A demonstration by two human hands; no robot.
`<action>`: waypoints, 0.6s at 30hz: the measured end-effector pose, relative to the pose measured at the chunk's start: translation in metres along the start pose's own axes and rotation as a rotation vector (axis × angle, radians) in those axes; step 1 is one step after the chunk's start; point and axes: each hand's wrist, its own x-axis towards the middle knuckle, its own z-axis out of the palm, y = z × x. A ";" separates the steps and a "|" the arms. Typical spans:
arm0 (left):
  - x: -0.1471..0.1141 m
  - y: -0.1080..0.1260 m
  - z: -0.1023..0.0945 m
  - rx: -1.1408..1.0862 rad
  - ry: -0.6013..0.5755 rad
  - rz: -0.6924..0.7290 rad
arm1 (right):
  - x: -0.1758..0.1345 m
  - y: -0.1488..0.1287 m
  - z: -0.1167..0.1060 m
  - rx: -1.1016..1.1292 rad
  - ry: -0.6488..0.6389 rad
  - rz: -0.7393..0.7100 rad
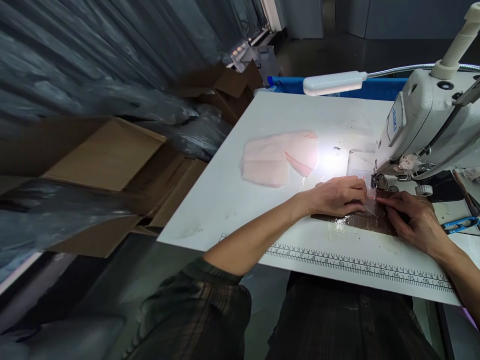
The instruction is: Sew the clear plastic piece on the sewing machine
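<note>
Starting at the far left, flattened cardboard boxes (108,160) lie beside dark plastic sheeting, off the white sewing table (232,190). On the table sits a small stack of pale pink fabric pieces (279,157), well apart from the hands and lit by the gooseneck lamp (333,82).

Further right, the left hand (337,196) lies palm down, fingers curled loosely and pressing a small pink piece (371,197) flat onto a clear glossy sheet over a brown pad (369,220), just in front of the needle area. The right hand (414,220) is flat too, its index finger stretched toward the same piece, pinning it rather than gripping it.

Guiding it well probably means keeping both fingertips close beside the presser foot but clear of the needle, and holding the fabric taut and flat.

A printed ruler (356,262) along the table's near edge shows numbers up to 17. The sewing machine (427,125) bears a blue label reading JUKI. Blue snips (461,225) lie at the far right.
</note>
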 end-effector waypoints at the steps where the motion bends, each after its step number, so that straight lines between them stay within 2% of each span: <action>1: 0.000 0.000 0.000 -0.007 0.003 -0.020 | 0.000 0.000 0.000 -0.004 0.005 -0.001; 13: 0.001 -0.001 0.001 -0.167 0.119 -0.007 | 0.001 0.002 -0.003 0.042 -0.012 0.124; 18: 0.001 -0.001 0.005 -0.108 0.299 0.060 | 0.001 0.001 -0.005 0.077 0.013 0.191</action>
